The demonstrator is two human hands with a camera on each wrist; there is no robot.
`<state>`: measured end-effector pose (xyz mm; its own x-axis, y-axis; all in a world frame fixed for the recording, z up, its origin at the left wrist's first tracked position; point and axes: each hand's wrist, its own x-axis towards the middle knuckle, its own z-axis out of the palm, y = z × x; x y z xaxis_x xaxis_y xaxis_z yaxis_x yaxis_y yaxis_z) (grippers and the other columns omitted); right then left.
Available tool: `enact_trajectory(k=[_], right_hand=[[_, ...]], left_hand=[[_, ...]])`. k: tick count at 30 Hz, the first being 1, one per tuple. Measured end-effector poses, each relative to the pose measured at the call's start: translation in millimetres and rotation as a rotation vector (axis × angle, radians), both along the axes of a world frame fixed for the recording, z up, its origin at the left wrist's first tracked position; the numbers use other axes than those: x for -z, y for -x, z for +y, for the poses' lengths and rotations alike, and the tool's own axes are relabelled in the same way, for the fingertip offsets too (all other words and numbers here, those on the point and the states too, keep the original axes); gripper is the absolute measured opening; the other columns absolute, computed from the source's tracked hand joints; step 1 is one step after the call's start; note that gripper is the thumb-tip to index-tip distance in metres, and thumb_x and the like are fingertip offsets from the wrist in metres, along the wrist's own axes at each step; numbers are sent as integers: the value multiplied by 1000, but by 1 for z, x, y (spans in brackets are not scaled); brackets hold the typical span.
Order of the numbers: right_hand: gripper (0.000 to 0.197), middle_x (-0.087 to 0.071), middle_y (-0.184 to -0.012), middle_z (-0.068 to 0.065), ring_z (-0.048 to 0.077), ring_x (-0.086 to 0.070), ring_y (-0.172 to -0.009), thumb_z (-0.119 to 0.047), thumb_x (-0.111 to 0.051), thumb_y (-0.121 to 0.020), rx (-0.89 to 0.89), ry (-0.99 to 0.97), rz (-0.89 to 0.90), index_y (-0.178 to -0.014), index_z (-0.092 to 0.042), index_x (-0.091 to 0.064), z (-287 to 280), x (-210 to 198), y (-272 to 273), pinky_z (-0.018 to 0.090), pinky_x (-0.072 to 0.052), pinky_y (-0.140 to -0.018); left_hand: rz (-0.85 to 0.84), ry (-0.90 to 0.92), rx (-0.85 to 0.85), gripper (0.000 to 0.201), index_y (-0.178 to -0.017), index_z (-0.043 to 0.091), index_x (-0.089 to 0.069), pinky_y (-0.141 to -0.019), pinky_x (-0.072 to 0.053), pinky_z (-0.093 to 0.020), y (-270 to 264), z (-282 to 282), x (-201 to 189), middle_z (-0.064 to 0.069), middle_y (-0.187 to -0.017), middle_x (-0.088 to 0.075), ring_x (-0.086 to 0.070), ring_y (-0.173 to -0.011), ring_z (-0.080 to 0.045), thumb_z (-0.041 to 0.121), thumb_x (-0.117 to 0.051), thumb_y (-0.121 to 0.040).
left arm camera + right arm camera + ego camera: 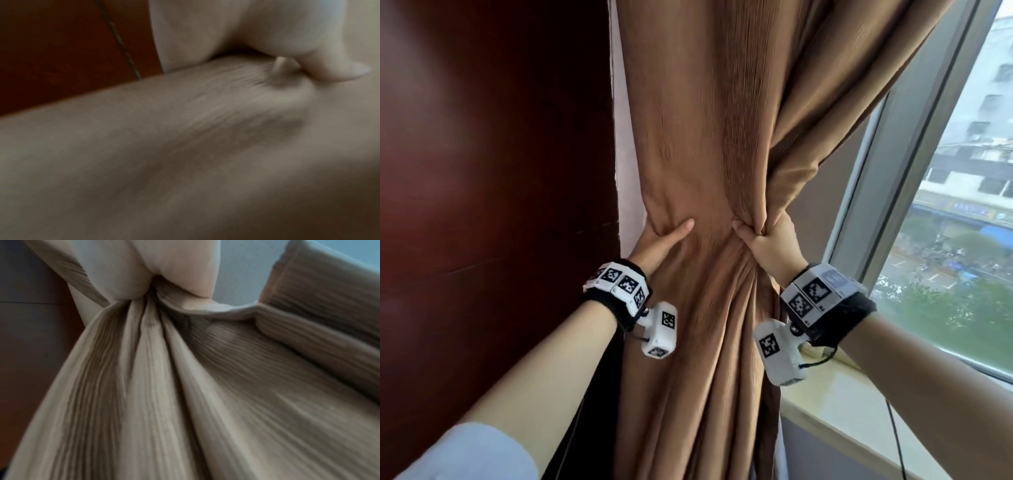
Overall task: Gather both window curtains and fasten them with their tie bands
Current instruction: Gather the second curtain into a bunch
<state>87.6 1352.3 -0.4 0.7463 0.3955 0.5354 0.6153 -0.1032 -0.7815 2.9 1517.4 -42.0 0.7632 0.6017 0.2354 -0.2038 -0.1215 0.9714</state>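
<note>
A brown pleated curtain (709,137) hangs between a wood panel and the window, pinched in at waist height. My left hand (664,240) holds its left side, thumb across the front and fingers hidden behind the cloth. In the left wrist view the thumb (339,69) presses a small fold into the curtain (185,146). My right hand (767,240) grips a bunch of folds on the right side. The right wrist view shows that hand (154,272) closed on folds of the curtain (164,386) fanning out below. No tie band is in view.
A dark red-brown wood panel (482,171) fills the left. The grey window frame (914,137) and pale sill (859,411) lie to the right, with a thin black cable (895,442) over the sill. A pale lining strip (619,137) shows at the curtain's left edge.
</note>
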Motion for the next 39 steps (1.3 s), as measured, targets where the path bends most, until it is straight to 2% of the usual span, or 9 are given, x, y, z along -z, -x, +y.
enact_trajectory(k=[3, 5, 11, 16, 22, 25, 28, 32, 39], right_hand=[[46, -60, -122, 8, 27, -52, -119, -19, -67, -82, -9, 0, -2, -123, -9, -51, 4, -1, -5, 43, -40, -104], [48, -59, -123, 8, 28, -52, -120, -21, -67, -81, 7, 9, -8, -125, -10, -49, 8, -2, -5, 43, -40, -104], [54, -54, -131, 7, 23, -47, -124, -15, -59, -80, -81, 153, -60, -132, -12, -46, 10, -14, 2, 28, -37, -98], [57, -47, -131, 0, 8, -40, -121, -8, -58, -86, -268, 180, -14, -139, -11, -36, -4, -20, 15, 14, -32, -96], [61, -57, -119, -10, -5, -57, -105, -24, -65, -85, -545, 175, 213, -137, -13, -36, -21, -14, 20, 13, -47, -91], [72, -45, -124, -6, 2, -43, -116, -36, -72, -77, -279, 153, 10, -137, -16, -37, -19, -7, 16, 23, -34, -107], [100, -28, -139, 7, 21, -23, -134, -46, -80, -64, -115, 55, -13, -141, -18, -23, -15, 2, 9, 39, -21, -115], [124, -22, -148, 6, 21, -22, -139, -52, -84, -50, -212, 91, 94, -146, -24, -10, -1, 9, 14, 44, -22, -116], [112, -48, -137, -2, 12, -48, -125, -32, -88, -54, -560, 64, 269, -143, -22, -19, 16, 5, 40, 35, -38, -108]], left_hand=[[-50, -64, 43, 71, -131, 12, -50, -107, -42, -36, 5, -27, 3, 2, -118, -65, -61, -109, -8, 30, -80, -69], [-17, -157, 51, 81, -132, 10, -46, -108, -40, -30, 13, -44, 6, 2, -124, -61, -58, -114, -9, 25, -85, -63], [99, -552, -107, 134, -146, 21, -12, -115, -27, -30, -3, -81, 19, -1, -147, -28, -30, -137, -11, 59, -85, -40], [172, -562, -232, 141, -146, 34, -19, -110, -36, -36, -44, -61, 31, 1, -147, -36, -35, -137, -11, 91, -64, -25], [59, -258, -439, 88, -134, 28, -40, -90, -51, -30, -25, -79, 15, -1, -115, -66, -64, -105, -20, 45, -80, -58], [18, -235, -524, 67, -122, 19, -52, -87, -52, -32, -11, -71, 11, -8, -108, -70, -65, -103, -26, 32, -82, -63], [37, -202, -517, 62, -117, 18, -57, -93, -51, -33, 2, -63, 12, -6, -111, -69, -64, -106, -24, 24, -84, -62], [2, -176, -488, 59, -114, 14, -62, -96, -49, -33, 23, -61, 12, -2, -110, -69, -64, -104, -18, 16, -85, -60], [-40, -104, -373, 42, -96, 19, -68, -86, -51, -24, 76, -47, 7, 4, -96, -70, -66, -90, -6, 7, -84, -59]])
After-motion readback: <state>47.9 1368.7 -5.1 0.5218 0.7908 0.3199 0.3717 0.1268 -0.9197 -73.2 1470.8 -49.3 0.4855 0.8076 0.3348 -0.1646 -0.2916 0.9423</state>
